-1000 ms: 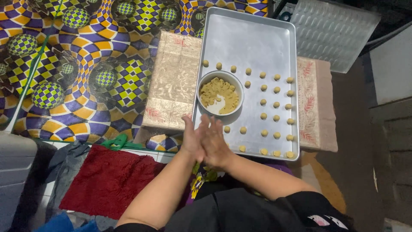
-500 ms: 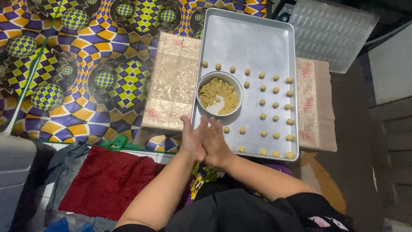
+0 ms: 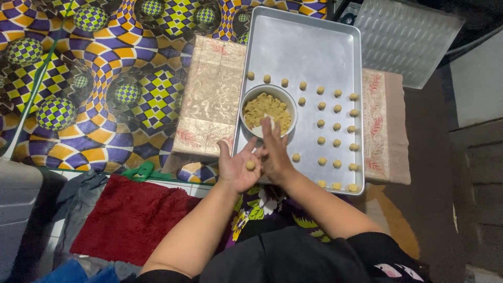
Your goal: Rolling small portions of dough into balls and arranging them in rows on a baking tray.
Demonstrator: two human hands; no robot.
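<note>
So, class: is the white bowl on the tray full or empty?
Partly full. The white bowl holds pale yellow dough around its sides, with bare white bottom showing near the middle, by the right hand's fingers.

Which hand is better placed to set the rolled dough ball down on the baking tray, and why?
Probably the right hand: it hovers above the tray, nearest the bare gap in the rows, fingers free. The left hand lies palm up, cradling the dough ball.
</note>
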